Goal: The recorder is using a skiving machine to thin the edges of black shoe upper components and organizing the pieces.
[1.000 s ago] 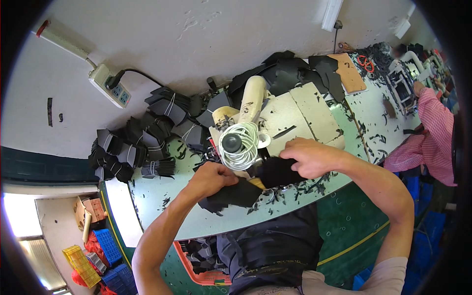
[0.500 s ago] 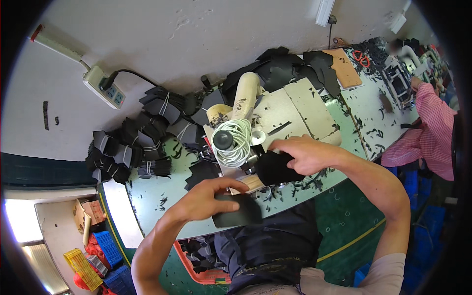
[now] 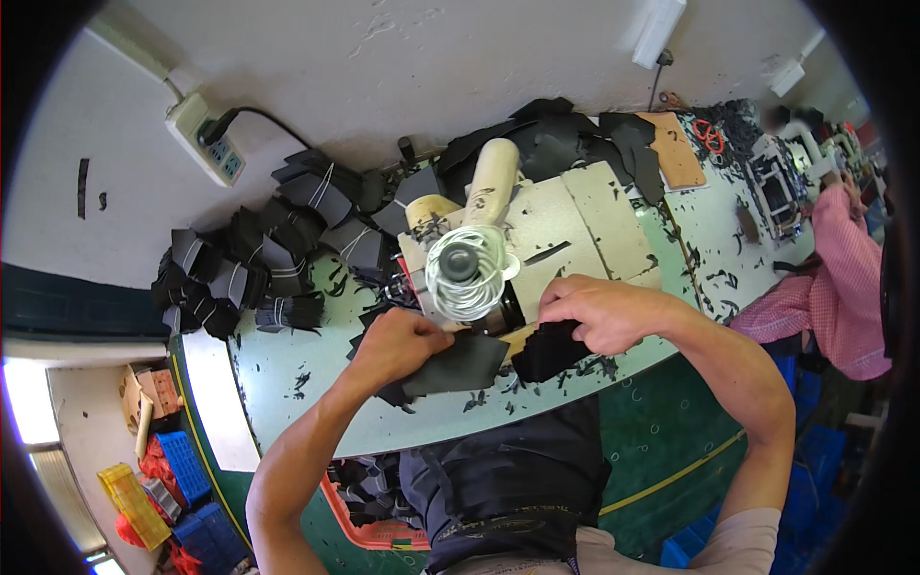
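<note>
A cream machine (image 3: 494,177) stands on the pale green table, a coil of white cord (image 3: 450,297) hanging over its dark knob. My left hand (image 3: 398,347) is closed, pinching the upper edge of a flat dark grey sheet piece (image 3: 460,364) in front of the machine. At the machine's front right, my right hand (image 3: 609,314) has curled fingers gripping a black piece (image 3: 548,355) of similar material. Its thumb is partly hidden behind the fingers. The two pieces lie side by side, a narrow tan strip of the machine showing between them.
Bundles of tied dark pieces (image 3: 235,278) crowd the table's left side. Black sheets (image 3: 551,134) lie along the wall. Black scraps are strewn over the tabletop (image 3: 316,412). Below it is a pink crate (image 3: 388,537). At right, a person in a pink checked sleeve (image 3: 843,273) works at another machine.
My left hand has moved up and away from me with the grey piece, from the table's front edge to the machine. My right hand has shifted slightly, still on the black piece.
</note>
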Tool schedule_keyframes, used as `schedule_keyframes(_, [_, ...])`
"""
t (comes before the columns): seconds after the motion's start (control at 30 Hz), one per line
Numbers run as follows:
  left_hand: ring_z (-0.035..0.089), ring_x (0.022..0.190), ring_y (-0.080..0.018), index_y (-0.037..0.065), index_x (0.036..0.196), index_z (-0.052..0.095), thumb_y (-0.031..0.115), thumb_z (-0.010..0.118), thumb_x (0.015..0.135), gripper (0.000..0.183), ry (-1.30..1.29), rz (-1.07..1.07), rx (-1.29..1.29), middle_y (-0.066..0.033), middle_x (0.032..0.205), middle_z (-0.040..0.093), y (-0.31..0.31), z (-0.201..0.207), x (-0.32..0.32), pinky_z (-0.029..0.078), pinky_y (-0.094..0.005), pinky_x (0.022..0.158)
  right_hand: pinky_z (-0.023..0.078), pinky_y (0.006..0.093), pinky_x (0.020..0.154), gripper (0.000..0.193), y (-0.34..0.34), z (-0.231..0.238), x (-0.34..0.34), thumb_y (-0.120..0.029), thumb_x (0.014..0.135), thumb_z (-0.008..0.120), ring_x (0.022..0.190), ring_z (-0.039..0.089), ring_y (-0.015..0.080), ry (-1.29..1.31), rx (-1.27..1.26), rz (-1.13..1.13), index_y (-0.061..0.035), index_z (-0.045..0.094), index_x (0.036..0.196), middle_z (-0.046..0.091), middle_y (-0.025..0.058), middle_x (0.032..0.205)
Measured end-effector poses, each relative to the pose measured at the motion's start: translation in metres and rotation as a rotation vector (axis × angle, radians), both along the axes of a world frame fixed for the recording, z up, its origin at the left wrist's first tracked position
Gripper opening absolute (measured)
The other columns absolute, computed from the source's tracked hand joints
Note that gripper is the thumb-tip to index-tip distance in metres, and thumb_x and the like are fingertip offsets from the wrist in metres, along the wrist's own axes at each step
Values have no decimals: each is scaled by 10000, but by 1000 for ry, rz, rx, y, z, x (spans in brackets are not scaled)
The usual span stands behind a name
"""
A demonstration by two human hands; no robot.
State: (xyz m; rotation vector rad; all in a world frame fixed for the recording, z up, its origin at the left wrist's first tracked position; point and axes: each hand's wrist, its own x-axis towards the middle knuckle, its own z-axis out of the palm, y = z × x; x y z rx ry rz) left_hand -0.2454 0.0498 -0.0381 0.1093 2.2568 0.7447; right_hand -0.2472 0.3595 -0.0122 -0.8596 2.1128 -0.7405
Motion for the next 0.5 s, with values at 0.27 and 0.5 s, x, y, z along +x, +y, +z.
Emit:
schedule_keyframes(0.27, [690, 821, -378, 61, 921, 756, 406, 653, 888, 361, 256, 51, 36, -185, 851, 709, 10, -23, 16, 545, -425, 748, 372, 449, 1093, 529, -20, -5, -10, 2, 734, 566, 1242, 481, 409, 143, -2, -60, 16, 571, 1262, 546, 234, 1288])
schedule_keyframes(0.5, [702, 895, -373, 9, 955, 732, 551, 573, 936, 565, 101, 562, -219, -195, 859, 726, -123, -86, 94, 531, -435, 792, 387, 520, 975, 564, -5, 55, 35, 35, 666, 627, 1041, 559, 315, 751, 134, -342, -25, 580, 1225, 592, 129, 1017])
